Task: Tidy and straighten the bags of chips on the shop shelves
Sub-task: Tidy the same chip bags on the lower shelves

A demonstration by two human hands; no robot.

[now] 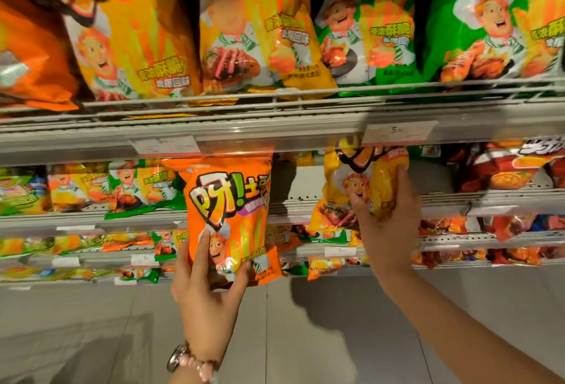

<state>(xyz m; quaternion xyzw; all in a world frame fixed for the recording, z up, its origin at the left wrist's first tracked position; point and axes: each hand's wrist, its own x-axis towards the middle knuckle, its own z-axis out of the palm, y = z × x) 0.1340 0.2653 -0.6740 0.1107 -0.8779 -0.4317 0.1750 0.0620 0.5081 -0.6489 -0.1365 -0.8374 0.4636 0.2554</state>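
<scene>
Left hand [205, 289] holds orange bag [230, 218] by its lower edge, thumb across the front, bag upright in the air before the shelves. Right hand [386, 224] at 3 o'clock from it, fingers wrapped round yellow bag [360, 182] under shelf rail [275, 130]. Risk: the yellow bag's top looks close to the rail and may snag; squeezing could crush chips.

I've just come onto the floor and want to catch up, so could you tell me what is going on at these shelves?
A person is tidying snack shelves. Their left hand grips a glossy orange chip bag by its lower edge, held upright in front of the shelves. Their right hand grips a crinkled yellow chip bag just under the grey shelf rail with its price tags. Yellow and green bags stand on the shelf above.
</scene>
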